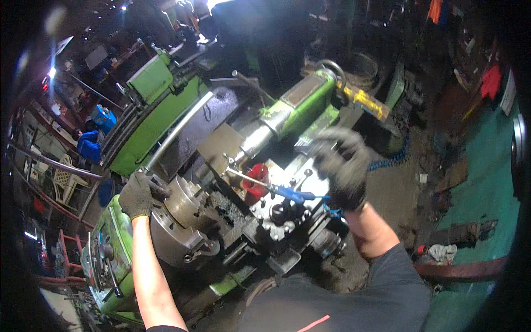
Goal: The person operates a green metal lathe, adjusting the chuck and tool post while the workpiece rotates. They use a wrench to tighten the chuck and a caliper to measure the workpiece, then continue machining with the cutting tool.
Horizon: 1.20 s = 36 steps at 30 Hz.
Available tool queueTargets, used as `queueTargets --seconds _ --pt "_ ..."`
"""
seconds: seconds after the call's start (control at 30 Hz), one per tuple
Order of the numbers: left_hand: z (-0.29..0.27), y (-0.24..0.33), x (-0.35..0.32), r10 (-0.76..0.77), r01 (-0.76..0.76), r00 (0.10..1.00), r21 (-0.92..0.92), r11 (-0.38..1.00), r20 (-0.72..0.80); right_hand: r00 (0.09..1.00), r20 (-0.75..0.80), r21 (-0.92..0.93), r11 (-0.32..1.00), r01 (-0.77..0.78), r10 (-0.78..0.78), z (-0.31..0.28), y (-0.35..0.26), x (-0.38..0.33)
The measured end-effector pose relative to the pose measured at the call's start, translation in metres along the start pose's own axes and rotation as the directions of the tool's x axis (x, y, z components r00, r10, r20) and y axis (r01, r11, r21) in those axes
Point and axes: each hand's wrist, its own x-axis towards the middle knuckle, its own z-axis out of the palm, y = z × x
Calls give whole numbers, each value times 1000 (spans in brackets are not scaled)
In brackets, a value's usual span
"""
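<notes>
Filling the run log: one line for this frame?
left hand: gloved, on lathe chuck | right hand: gloved, raised, blurred, above tool post | grip: unclear

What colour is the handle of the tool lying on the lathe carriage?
Blue handle, seen in the head view.

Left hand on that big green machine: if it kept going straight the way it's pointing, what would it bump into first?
The gloved left hand points right, at the lathe's round metal chuck. It already seems to touch the chuck's rim, so that comes first, though depth is hard to judge.
</notes>
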Motion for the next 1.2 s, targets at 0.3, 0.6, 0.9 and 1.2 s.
queueTargets --seconds 0.3,0.6,0.9,1.2 --pt "4 15 15 74 -76 995 -36 996 -66 758 -652 -271 930 -248 12 -213 81 306" --pt "-12 -2 -4 171 -187 980 -176 967 -102 645 -710 37 930 -365 281 -248 162 -14" --pt "21 -22 22 303 -289 953 -340 895 -12 391 -834 -201 447 -872 388 -256 98 -485" --pt "-1 -5 35 254 -219 929 -153 964 270 235 -965 -221 117 -968 116 -188 -63 -693"
